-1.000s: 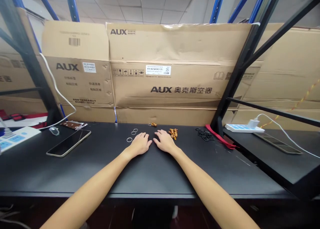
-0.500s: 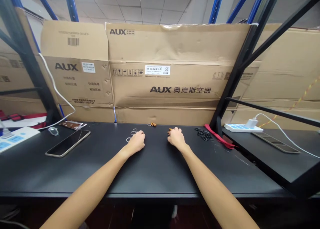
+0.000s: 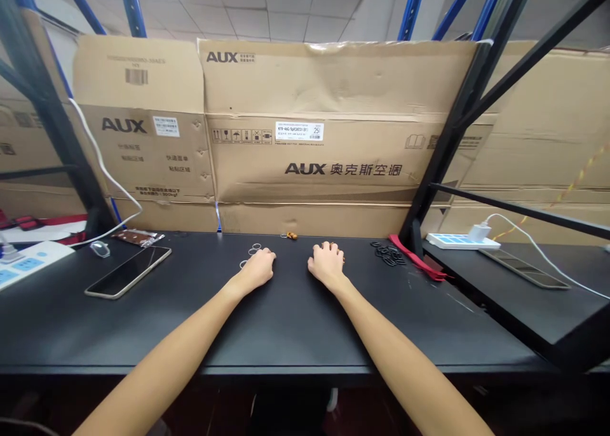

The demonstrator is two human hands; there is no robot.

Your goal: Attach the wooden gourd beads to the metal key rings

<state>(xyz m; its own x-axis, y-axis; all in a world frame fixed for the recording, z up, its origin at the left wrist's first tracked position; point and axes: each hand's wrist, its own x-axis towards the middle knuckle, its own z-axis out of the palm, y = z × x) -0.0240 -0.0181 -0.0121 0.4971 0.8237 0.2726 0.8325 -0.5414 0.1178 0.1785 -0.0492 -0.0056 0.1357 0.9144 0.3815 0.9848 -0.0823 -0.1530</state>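
Observation:
My right hand sits curled over a pile of small orange-brown pieces on the black table, hiding nearly all of it. My left hand rests on the tabletop, with nothing visible in it. Just beyond its fingers lie three thin metal rings. One more small orange-brown piece lies alone near the table's far edge, between my hands. To the right of my right hand is a heap of black rubber rings.
A smartphone lies to the left, beyond it a clear small object and a white power strip. A red strip lies at the right. Flattened cardboard boxes stand behind the table between black and blue rack posts.
My hands were close together at the centre and have moved apart. My right hand has shifted right onto the brown pile, which is now mostly hidden. The head view has shifted slightly.

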